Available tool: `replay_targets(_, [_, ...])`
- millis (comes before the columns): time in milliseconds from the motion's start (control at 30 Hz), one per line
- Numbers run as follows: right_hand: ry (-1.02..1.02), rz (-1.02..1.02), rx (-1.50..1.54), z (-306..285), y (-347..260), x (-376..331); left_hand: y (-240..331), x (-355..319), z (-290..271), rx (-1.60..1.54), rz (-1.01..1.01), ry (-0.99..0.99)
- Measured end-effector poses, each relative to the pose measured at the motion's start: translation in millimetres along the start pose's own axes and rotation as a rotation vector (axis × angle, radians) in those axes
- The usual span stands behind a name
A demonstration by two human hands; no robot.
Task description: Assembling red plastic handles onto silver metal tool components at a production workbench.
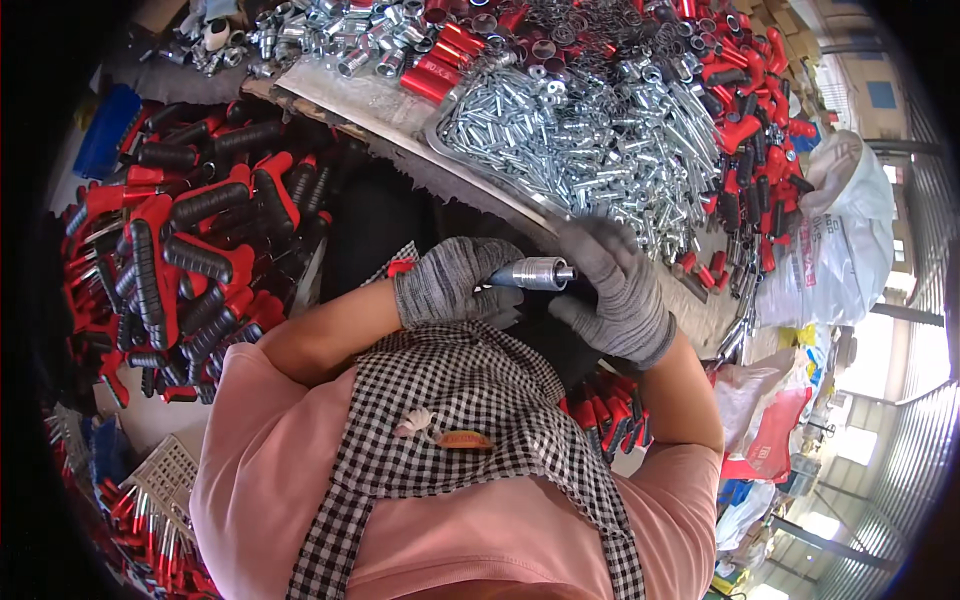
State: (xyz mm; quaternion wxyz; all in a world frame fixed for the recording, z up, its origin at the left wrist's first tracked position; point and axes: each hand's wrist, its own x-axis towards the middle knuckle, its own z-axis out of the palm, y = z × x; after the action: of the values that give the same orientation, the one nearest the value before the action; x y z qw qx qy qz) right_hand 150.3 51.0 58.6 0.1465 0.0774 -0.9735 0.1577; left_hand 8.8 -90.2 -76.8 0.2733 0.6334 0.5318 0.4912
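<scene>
In front of my apron, my left hand (450,283), in a grey knit glove, is closed round a silver metal cylinder (538,273). The cylinder has a stepped collar and a narrow stub at its right end; its rear part is hidden by my fingers. Just right of that stub is my right hand (632,308), gloved the same way. Its thumb and fingers are spread apart with nothing between them, and the upper fingers are slightly blurred. Beyond both hands lies a heap of small silver metal pins and sleeves (610,150) on the workbench (350,100).
Red and black pistol-shaped handles (200,240) are piled at my left, close to my elbow. More red handles (745,130) lie at the far right of the bench, beside a white sack (835,240). A blue bin (108,130) stands at the far left.
</scene>
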Motion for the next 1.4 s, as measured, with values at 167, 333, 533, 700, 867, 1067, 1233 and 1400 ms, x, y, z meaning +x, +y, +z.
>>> replay_targets(167, [-0.086, 0.166, -0.169, -4.0, -3.2, -9.0, 1.9, 0.0, 12.1, -0.043, 0.086, 0.005])
replay_targets(333, [-0.058, 0.162, 0.026, -11.0, -4.0, -15.1, -3.6, -0.4, 13.5, -0.024, 0.117, 0.096])
replay_targets(533, [-0.002, 0.069, 0.009, 8.3, -6.3, -23.8, -2.4, 0.9, 11.7, 0.012, 0.078, 0.037])
replay_targets(700, [-0.414, 0.486, -0.085, -5.9, -9.5, -17.8, -2.4, -0.1, 15.3, 0.033, 0.085, 0.061])
replay_targets(867, [-0.427, 0.505, -0.200, -8.4, -17.5, -9.7, -3.5, -1.9, 18.0, 0.096, 0.101, 0.083])
replay_targets(1067, [-0.065, 0.061, 0.033, 0.0, 2.4, -30.7, -3.5, 2.9, 17.0, 0.066, 0.076, 0.020])
replay_targets(1233, [0.020, 0.299, 0.043, -4.7, -3.7, -29.3, 3.8, 2.3, 17.2, -0.005, 0.013, -0.006])
replay_targets(1400, [-0.035, 0.154, -0.002, 2.2, -6.5, -30.9, 3.1, 5.6, 16.8, 0.003, 0.108, 0.042])
